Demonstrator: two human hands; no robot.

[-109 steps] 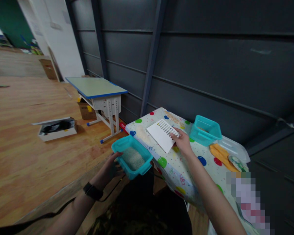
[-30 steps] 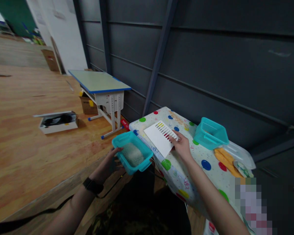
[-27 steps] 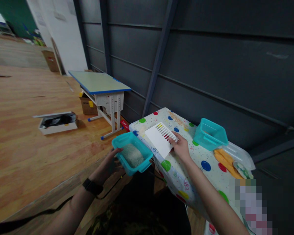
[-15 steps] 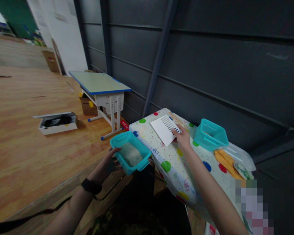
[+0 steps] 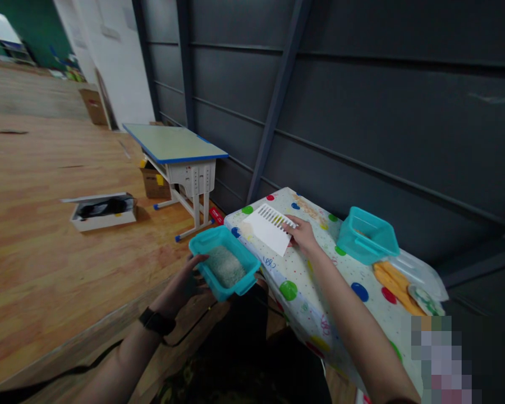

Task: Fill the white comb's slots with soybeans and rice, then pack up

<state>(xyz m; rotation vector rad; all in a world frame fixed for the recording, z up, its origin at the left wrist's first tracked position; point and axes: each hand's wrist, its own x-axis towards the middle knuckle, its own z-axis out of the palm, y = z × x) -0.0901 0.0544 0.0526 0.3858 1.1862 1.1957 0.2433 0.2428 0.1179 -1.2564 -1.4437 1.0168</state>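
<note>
Tablecloth [image 5: 297, 272] is bearing tub [image 5: 368, 244] near dark wall [image 5: 382, 123]; left hand [image 5: 186, 287] is gripping teal box [image 5: 238, 248]; right hand [image 5: 303, 234], slotted card [image 5: 270, 234].

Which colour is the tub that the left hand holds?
The tub in the left hand is turquoise. It shows best in the head view.

No legible text or numbers.
</note>
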